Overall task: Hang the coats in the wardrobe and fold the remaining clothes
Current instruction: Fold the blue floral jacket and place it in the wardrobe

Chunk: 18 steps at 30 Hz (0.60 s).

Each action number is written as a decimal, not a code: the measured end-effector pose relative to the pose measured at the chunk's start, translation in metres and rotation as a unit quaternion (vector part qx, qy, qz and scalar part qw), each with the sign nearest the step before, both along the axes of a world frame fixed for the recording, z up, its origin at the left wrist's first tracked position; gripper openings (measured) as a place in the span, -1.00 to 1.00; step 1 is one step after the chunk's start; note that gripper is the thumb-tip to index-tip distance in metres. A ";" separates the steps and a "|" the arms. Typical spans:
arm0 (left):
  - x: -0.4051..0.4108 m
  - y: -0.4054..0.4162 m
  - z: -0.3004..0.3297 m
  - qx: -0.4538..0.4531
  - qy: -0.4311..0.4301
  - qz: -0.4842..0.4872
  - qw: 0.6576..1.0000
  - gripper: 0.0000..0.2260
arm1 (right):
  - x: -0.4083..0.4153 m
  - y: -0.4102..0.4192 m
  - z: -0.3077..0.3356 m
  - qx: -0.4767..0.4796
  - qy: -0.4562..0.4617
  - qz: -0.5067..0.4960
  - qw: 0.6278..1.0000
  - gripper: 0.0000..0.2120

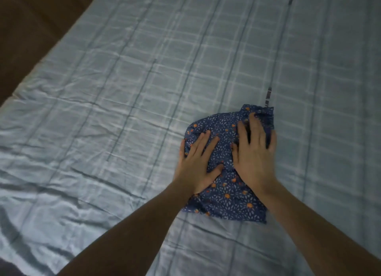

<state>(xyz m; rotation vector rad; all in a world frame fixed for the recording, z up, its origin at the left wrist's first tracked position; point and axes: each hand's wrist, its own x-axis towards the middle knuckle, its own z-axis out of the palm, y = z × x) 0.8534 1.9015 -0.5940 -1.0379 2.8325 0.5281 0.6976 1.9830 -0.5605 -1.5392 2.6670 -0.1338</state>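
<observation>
Folded navy garment with white flecks and orange spots point(227, 185) lies on bed's pale blue checked quilt point(127, 86), toward near right edge. Left hand point(195, 162) and right hand point(252, 152) press flat on it, fingers spread.

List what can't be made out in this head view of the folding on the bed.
- Middle of the blue patterned garment: covered by the left hand and right hand pressing flat on it.
- Right hand's fingertips: motion-blurred.
- Garment type: folded up, unclear.
- Wardrobe, coats: outside the frame.
- Plaid bedspread: cut off by the frame edges.
</observation>
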 end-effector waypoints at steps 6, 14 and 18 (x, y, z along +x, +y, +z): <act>0.028 0.017 0.030 0.004 0.104 -0.042 0.994 -0.40 | 0.072 0.076 0.039 0.011 -0.005 0.099 0.995 -0.57; 0.055 0.071 0.027 0.028 -0.086 -0.119 0.989 -0.05 | 0.070 0.096 0.026 0.151 -0.023 0.166 0.974 -0.14; 0.060 0.064 0.022 0.008 -0.108 -0.148 0.983 0.01 | 0.072 0.096 0.023 0.169 0.010 0.172 0.970 -0.16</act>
